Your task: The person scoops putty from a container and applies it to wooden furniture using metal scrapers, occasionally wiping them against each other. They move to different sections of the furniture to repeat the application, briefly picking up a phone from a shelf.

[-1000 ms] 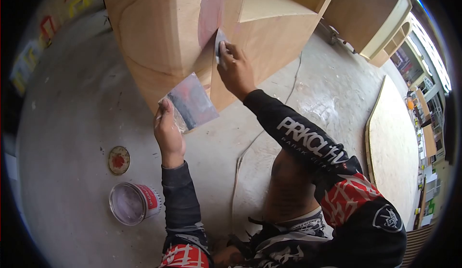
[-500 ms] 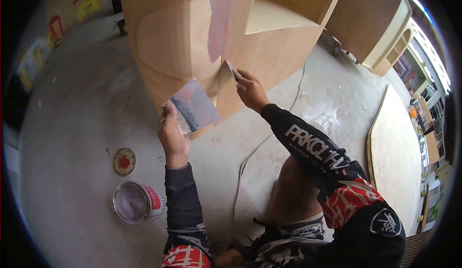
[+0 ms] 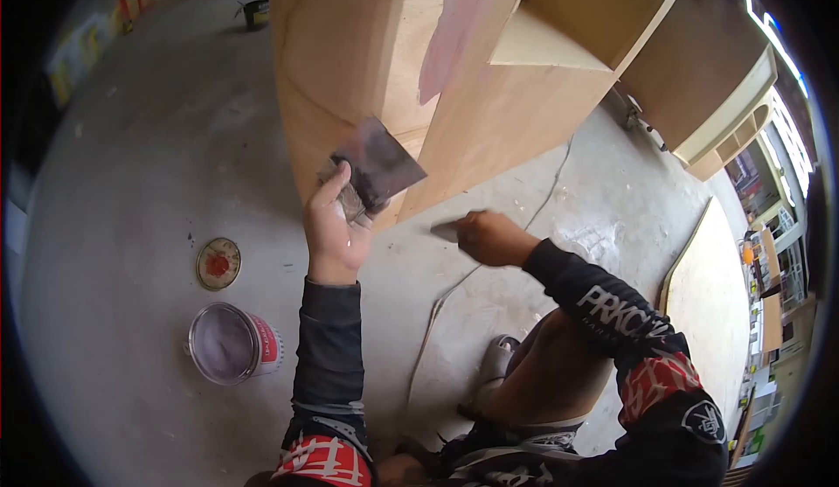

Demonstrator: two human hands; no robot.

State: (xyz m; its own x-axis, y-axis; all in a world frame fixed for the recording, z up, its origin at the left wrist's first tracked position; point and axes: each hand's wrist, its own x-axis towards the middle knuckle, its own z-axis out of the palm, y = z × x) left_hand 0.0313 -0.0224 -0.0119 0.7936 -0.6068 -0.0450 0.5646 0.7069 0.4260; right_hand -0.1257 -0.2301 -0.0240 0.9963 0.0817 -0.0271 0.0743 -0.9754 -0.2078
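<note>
My left hand [image 3: 334,232] is closed around a wide scraper [image 3: 384,162], its flat square blade smeared with dark and pinkish residue. That blade is in front of the lower part of a plywood cabinet [image 3: 363,59]. A pink strip of filler [image 3: 456,28] runs down the cabinet near its corner edge. My right hand [image 3: 495,238] grips a putty knife [image 3: 446,230], partly hidden by the fingers. The knife is apart from the cabinet, over the floor to the right of its bottom corner.
An open tin [image 3: 267,340] of pale purple-grey filler stands on the concrete floor at left, its lid [image 3: 218,264] lying beyond it. A cable [image 3: 437,308] crosses the floor. A curved-edged board [image 3: 712,286] and another cabinet [image 3: 686,41] are on the right.
My right hand has drawn the putty knife away from the cabinet, down and to the right. My left hand's scraper has tilted and moved slightly up and right. The view has shifted.
</note>
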